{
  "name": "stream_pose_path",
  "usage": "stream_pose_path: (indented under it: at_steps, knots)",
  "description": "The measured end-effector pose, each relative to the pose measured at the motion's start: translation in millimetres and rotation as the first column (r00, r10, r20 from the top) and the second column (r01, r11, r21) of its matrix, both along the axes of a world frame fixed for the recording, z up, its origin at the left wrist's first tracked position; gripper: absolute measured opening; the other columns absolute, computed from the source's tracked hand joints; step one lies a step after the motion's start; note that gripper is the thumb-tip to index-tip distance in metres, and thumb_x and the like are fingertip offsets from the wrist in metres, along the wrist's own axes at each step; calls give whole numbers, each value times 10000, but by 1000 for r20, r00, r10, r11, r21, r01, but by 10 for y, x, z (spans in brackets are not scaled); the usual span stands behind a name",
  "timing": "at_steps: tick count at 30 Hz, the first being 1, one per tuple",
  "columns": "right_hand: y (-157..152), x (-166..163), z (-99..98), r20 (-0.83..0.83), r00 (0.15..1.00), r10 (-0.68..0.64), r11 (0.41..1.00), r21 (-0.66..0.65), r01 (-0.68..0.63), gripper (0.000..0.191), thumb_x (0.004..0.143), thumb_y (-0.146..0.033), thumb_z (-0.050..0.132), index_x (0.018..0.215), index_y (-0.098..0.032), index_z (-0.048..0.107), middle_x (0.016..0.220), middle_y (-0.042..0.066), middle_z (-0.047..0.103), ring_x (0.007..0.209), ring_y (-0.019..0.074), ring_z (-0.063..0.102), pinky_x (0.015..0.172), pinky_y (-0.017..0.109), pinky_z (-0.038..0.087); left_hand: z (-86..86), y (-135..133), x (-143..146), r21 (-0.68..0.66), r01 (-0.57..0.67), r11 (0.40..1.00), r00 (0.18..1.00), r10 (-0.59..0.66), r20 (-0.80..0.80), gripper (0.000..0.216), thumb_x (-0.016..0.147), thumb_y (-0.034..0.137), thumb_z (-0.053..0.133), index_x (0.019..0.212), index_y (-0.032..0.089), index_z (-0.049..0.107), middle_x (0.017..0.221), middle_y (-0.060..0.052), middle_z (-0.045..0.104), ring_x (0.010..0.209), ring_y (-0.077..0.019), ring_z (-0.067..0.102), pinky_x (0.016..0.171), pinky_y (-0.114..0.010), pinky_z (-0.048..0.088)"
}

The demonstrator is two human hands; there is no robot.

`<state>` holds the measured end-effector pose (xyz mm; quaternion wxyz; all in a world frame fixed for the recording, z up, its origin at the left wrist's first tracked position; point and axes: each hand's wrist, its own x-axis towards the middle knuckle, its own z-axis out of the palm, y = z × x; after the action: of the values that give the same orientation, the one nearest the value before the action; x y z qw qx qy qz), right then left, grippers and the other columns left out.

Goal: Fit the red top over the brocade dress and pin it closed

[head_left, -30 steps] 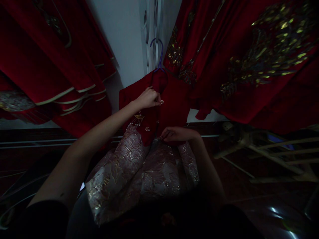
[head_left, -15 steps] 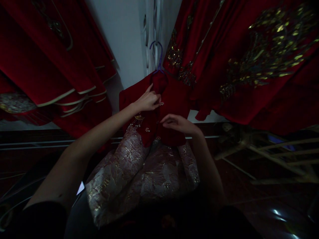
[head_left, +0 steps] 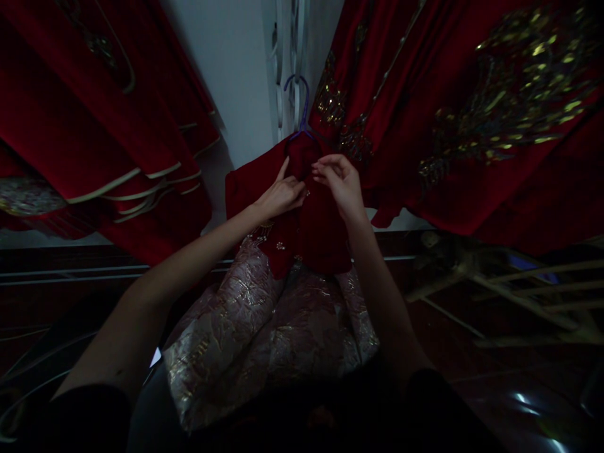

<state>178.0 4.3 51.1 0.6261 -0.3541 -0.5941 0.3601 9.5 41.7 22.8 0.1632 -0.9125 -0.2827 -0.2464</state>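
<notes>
A small red garment top [head_left: 325, 233] with pearl-like bead clusters hangs from a purple hanger [head_left: 304, 113]. Its lower part is a pale pink brocade skirt [head_left: 302, 327] with gold pattern, spread toward my lap. My left hand [head_left: 282, 196] lies on the red front by the neckline, forefinger stretched out, other fingers curled on the cloth beside a bead cluster [head_left: 308, 193]. Raised just right of the neckline, my right hand [head_left: 340, 182] has its fingertips pinched together; whatever is between them is too small and dark to make out. A gold fan-shaped ornament is partly hidden below my left wrist.
Long red garments hang at left [head_left: 155, 126] and right [head_left: 401, 138], the right ones with gold sequins. The hanger hooks on a white metal stand [head_left: 297, 50]. A wooden rack [head_left: 519, 296] stands low on the right, over the dark glossy floor.
My right hand has risen from the lower right of the red top to beside the neckline, its fingers now pinched. My left hand has stayed almost in place.
</notes>
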Motion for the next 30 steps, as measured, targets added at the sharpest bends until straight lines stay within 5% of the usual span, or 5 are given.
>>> stream_pose_path:
  at_steps: [9,16,23,30]
  knots:
    - [-47,-11,-100,39,998,46,999,-21,-46,221,802,-409,636,915,-238,554,918,-4,645,846,104,638,757,249,550,37,-68,9,74,-183,980,983,181,26,265,888,259,444,953,119,659,783,-73,687,956,-243,625,1168,-623,86]
    - [-434,264,-242,110,990,93,993,-77,-85,204,768,-357,673,876,-225,560,881,0,647,773,106,629,712,262,546,53,-95,20,57,-228,972,973,227,33,246,868,293,486,899,138,674,750,-59,672,900,-238,619,1160,-635,39]
    - [-619,826,-547,126,992,10,984,-179,13,218,745,-359,697,856,-209,586,815,6,679,694,105,627,641,250,526,52,-95,-5,-60,-191,980,980,194,47,222,863,326,510,905,165,656,730,-27,652,860,-216,626,1151,-640,23]
    - [-551,641,-611,106,992,63,976,-213,-39,253,747,-399,687,888,-217,581,861,15,683,772,128,639,669,275,557,71,-100,32,2,-139,990,990,139,5,247,880,320,462,944,152,632,734,-30,653,814,-216,638,1140,-641,56]
